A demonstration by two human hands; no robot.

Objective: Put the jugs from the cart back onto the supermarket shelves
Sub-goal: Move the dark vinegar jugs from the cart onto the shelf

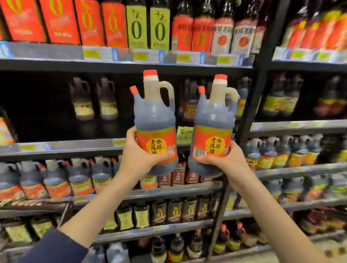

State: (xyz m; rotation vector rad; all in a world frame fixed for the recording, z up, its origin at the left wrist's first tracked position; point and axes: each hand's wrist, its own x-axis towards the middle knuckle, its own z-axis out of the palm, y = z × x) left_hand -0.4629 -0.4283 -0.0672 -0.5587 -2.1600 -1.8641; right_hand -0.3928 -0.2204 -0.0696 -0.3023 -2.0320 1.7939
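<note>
Head view: 2 jugs held up, upright, side by side, close but apart. Left hand [137, 151] grips left jug [155, 118] round its lower label; right hand [223, 159] grips right jug [213, 123] likewise. Both are in the air before the middle shelf [68, 145]. 2 back jugs [81, 101] stand deep on it, with dark open room around them.

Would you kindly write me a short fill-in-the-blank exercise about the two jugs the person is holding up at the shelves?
1. The left hand and the right hand each grip ____ jug.
2. The left vinegar jug and the right vinegar jug both have ____ caps.
3. Neither hand holds its jug by the looped ____.
Missing words: one; red; handle.
</note>
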